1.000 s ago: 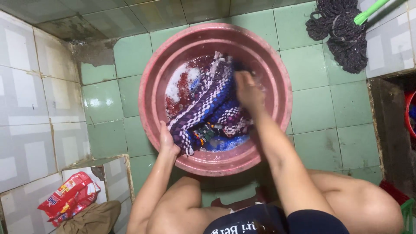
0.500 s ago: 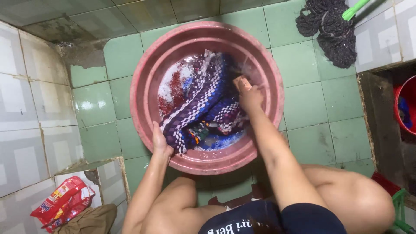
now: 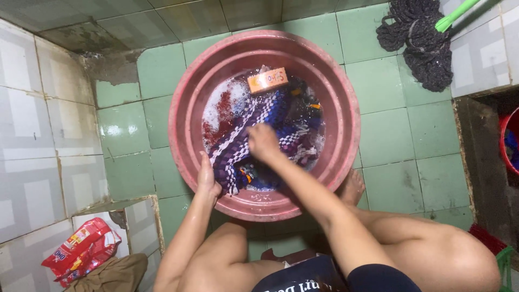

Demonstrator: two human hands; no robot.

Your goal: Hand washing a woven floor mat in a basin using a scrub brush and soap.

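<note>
soap bar (image 3: 267,80) released, right hand (image 3: 263,143) now on cloth (image 3: 243,140)

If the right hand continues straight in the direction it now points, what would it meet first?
The right hand lies on the checked cloth and points toward the far side of the basin. Going on, it would probably slide over more wet cloth, then reach the orange soap bar; depth is unclear.

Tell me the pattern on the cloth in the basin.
The cloth is a woven check of purple, blue and white, seen in the head view.
</note>
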